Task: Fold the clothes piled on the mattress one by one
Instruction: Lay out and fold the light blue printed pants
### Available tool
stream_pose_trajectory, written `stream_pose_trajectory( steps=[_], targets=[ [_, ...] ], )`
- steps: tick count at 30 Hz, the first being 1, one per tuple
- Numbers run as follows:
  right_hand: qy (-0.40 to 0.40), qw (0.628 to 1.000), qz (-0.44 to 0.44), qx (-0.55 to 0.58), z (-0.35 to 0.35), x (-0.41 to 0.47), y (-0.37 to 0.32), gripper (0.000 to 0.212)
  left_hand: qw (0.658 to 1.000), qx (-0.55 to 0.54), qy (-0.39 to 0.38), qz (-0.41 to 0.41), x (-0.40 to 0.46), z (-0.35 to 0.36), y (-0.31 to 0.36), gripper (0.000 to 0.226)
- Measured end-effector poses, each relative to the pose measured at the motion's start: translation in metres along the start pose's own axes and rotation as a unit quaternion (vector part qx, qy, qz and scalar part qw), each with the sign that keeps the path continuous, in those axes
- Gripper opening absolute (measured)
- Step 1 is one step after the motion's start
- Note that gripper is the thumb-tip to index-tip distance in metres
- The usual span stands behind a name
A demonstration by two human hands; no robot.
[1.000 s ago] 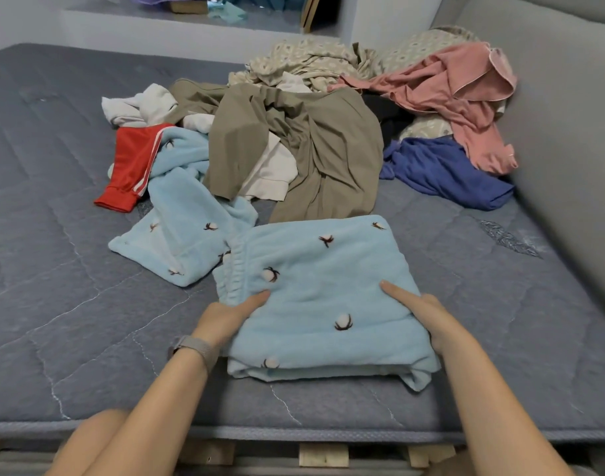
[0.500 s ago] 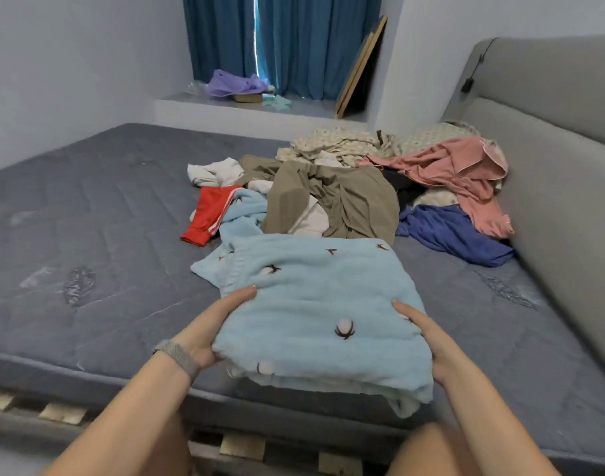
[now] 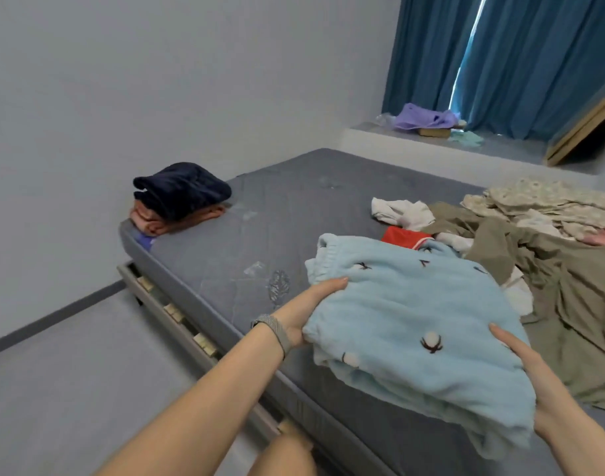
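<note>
The mattress [image 3: 277, 214] carries a loose pile [image 3: 534, 242] of olive, white, red and patterned clothes on its right side, and a folded stack [image 3: 180, 197], dark blue over pink, at the far left corner. The folded blue garment [image 3: 414, 321] is lifted just above the near edge, between both hands. The left hand [image 3: 308, 314] grips its left side, thumb on top, fingers hidden beneath. The right hand [image 3: 531, 379] holds the right edge the same way, thumb lying along the top. Each grip is narrow, pinching the fleece.
</note>
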State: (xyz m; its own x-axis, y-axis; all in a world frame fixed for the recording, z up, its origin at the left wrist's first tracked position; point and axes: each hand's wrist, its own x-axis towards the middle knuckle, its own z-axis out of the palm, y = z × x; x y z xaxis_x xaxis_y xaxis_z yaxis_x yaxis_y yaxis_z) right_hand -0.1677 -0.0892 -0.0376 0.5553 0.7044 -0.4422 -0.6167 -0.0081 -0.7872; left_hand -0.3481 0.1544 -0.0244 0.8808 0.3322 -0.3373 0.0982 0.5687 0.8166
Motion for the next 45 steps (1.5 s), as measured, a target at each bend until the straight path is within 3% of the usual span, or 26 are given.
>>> stream_pose_trajectory(
  steps=[2, 6, 9, 16, 25, 30, 33, 36, 38, 45],
  targets=[
    [-0.005, 1.0, 0.004, -0.004, 0.027, 0.032, -0.026, 0.05, 1.0, -0.012, 0.02, 0.013, 0.01, -0.018, 0.029, 0.04],
    [-0.013, 0.999, -0.004, -0.04, 0.114, 0.082, -0.073, 0.045, 0.993, -0.034, 0.088, 0.07, -0.002, -0.05, 0.106, 0.038],
    [-0.056, 0.996, 0.041, -0.063, 0.188, 0.102, -0.096, 0.037, 0.98, -0.077, 0.154, 0.098, -0.043, -0.075, 0.158, 0.035],
    [-0.136, 0.967, 0.154, -0.152, 0.369, 0.113, -0.113, 0.057, 0.947, -0.13, 0.282, 0.079, -0.179, -0.13, 0.262, 0.037],
    [-0.195, 0.946, 0.173, -0.194, 0.51, 0.125, -0.094, 0.056, 0.936, -0.14, 0.312, 0.083, -0.257, -0.213, 0.324, 0.054],
    [-0.204, 0.935, 0.186, -0.223, 0.548, 0.176, -0.1, 0.085, 0.929, -0.176, 0.316, 0.081, -0.233, -0.25, 0.344, 0.045],
    [-0.196, 0.936, 0.19, -0.223, 0.562, 0.221, -0.107, 0.079, 0.933, -0.164, 0.317, 0.057, -0.201, -0.275, 0.366, 0.049],
    [-0.188, 0.938, 0.189, -0.224, 0.583, 0.27, -0.119, 0.072, 0.937, -0.143, 0.314, 0.047, -0.161, -0.308, 0.39, 0.085],
    [-0.174, 0.938, 0.18, -0.241, 0.6, 0.3, -0.128, 0.058, 0.936, -0.151, 0.316, 0.045, -0.133, -0.332, 0.404, 0.096],
    [-0.132, 0.934, 0.163, -0.291, 0.644, 0.388, -0.146, 0.05, 0.938, -0.164, 0.305, -0.015, -0.059, -0.397, 0.436, 0.096]
  ],
)
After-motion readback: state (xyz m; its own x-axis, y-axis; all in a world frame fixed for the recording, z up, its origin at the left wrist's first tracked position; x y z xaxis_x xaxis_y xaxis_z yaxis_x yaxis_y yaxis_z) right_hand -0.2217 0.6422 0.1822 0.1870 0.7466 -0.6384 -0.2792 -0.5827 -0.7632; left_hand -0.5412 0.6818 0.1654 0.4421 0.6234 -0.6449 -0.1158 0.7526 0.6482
